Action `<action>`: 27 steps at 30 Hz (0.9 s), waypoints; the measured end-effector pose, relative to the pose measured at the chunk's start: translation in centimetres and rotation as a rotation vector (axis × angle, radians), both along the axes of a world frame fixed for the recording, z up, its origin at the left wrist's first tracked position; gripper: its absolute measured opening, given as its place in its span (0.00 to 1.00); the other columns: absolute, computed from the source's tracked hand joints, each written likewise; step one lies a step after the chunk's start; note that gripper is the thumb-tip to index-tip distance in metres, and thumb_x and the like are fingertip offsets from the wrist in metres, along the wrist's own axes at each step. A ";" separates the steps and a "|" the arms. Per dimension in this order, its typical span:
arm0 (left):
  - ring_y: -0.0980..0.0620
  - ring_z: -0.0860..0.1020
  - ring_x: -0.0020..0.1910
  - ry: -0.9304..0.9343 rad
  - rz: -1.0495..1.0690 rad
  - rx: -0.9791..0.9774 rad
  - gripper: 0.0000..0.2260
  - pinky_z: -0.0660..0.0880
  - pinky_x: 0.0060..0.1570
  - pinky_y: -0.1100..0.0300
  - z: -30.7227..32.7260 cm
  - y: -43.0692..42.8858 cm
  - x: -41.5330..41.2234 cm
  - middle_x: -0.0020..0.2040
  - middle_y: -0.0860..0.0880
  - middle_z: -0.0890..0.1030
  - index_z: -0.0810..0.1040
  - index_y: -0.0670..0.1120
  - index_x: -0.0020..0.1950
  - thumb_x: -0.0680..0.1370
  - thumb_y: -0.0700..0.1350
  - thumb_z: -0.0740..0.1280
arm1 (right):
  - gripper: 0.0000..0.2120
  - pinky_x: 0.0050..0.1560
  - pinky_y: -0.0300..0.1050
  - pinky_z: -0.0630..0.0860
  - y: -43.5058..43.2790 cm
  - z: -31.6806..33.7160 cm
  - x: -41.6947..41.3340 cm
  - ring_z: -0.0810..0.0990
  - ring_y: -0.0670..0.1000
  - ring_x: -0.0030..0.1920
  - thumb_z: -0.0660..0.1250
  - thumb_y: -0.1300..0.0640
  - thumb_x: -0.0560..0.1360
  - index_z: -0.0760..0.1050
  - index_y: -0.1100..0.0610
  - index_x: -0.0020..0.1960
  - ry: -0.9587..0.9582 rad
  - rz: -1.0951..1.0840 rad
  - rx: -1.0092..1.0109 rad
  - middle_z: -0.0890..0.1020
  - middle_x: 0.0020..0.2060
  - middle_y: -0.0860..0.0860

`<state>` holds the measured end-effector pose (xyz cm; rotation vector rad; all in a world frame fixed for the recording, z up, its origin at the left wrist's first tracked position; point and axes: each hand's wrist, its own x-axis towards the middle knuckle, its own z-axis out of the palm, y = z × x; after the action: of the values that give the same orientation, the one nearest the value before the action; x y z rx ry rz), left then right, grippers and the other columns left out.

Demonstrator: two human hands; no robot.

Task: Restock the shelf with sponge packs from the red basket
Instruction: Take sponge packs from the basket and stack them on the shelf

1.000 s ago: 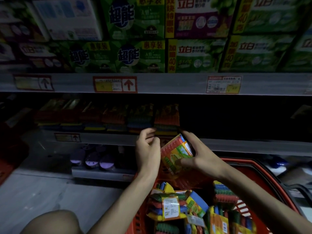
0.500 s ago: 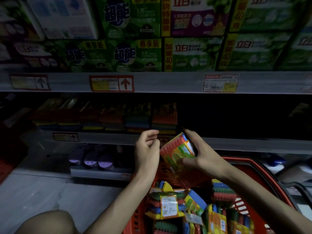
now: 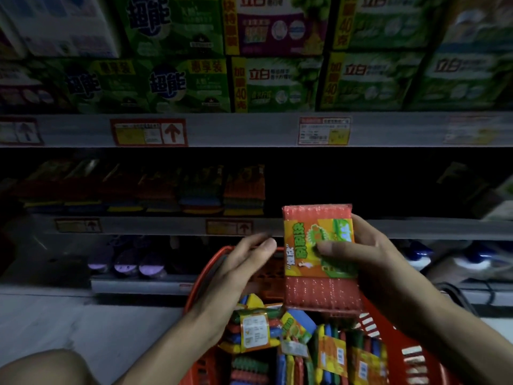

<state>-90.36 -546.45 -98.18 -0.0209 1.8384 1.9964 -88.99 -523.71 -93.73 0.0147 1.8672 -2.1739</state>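
Sponge pack (image 3: pixel 319 257) held upright in the right hand (image 3: pixel 369 270), above the far end of the red basket (image 3: pixel 206 269) and in front of the middle shelf (image 3: pixel 416 229). The thumb presses the printed label while the other fingers wrap the pack's right edge and back, so the hand is clamped on the pack. The left hand (image 3: pixel 236 276) hangs just beside the pack with fingers spread and loosely curved, holding nothing and not touching it.

Orientation: the pack's long axis runs near vertical, with a slight lean; the label face is turned toward the wearer, one short red end up and the other down toward the basket.

Hazards, as a judgement: the grip sits on one side only, so the pack may pivot or slip from the film wrapper and drop back among the remaining packs (image 3: pixel 255 332). The shelf interior is dark, and the row of stocked packs (image 3: pixel 244 190) sits left of the open gap; a careless push could topple that row or leave the new pack out of line. The shelf lip may also catch the pack's lower end on the way in.
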 end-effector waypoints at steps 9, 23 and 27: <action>0.44 0.73 0.73 -0.074 -0.043 0.087 0.37 0.68 0.73 0.40 -1.8 2.5 0.9 0.72 0.50 0.77 0.72 0.63 0.73 0.67 0.59 0.82 | 0.23 0.47 0.46 0.84 -0.6 -0.7 -0.4 0.87 0.56 0.53 0.75 0.54 0.74 0.75 0.50 0.68 -0.069 -0.107 0.016 0.86 0.56 0.54; 0.53 0.84 0.56 0.031 0.359 0.101 0.30 0.77 0.65 0.44 -0.4 4.2 -0.4 0.54 0.55 0.87 0.72 0.55 0.64 0.65 0.58 0.77 | 0.13 0.51 0.47 0.80 -1.0 -2.5 0.5 0.86 0.51 0.48 0.76 0.55 0.74 0.79 0.58 0.55 -0.168 -0.327 0.138 0.86 0.49 0.55; 0.53 0.84 0.57 0.032 0.372 0.071 0.28 0.77 0.65 0.43 -0.3 4.4 -0.7 0.54 0.55 0.87 0.73 0.54 0.63 0.67 0.59 0.76 | 0.11 0.48 0.45 0.77 -1.0 -2.4 0.2 0.83 0.48 0.46 0.75 0.53 0.75 0.81 0.60 0.50 -0.125 -0.324 0.199 0.84 0.42 0.51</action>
<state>-91.04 -542.05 -98.48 -0.3342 1.8910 2.3198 -88.83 -524.70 -96.12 0.5136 2.1195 -2.1095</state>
